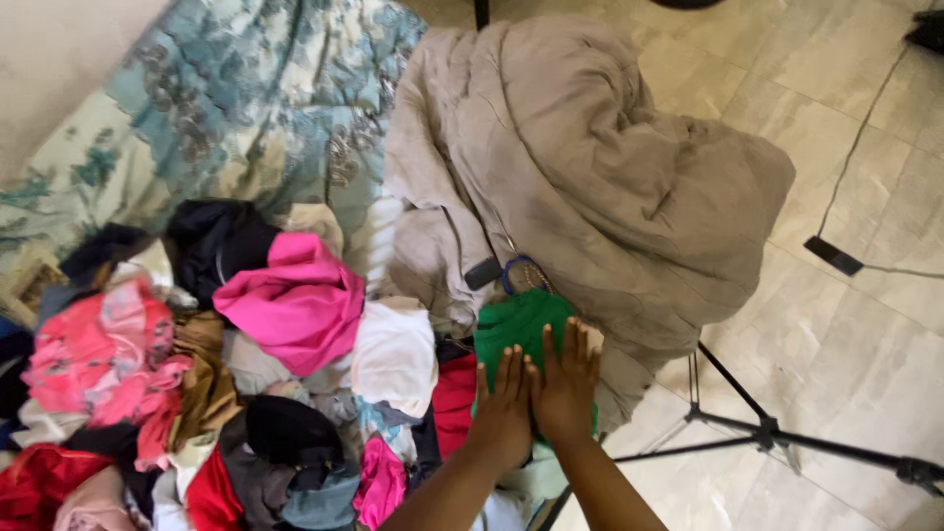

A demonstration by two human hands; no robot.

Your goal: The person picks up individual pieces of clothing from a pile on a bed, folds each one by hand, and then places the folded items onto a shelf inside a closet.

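Both flat, open hands, left hand point(503, 408) and right hand point(567, 383), are pressed side by side on a green garment point(516, 329) near the bed's point(226, 108) edge, nothing being gripped

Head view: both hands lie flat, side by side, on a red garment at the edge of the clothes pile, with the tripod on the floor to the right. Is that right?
Not quite. In the head view the left hand and right hand do lie flat side by side, but on a green garment, not a red one. The clothes pile and tripod are as stated.
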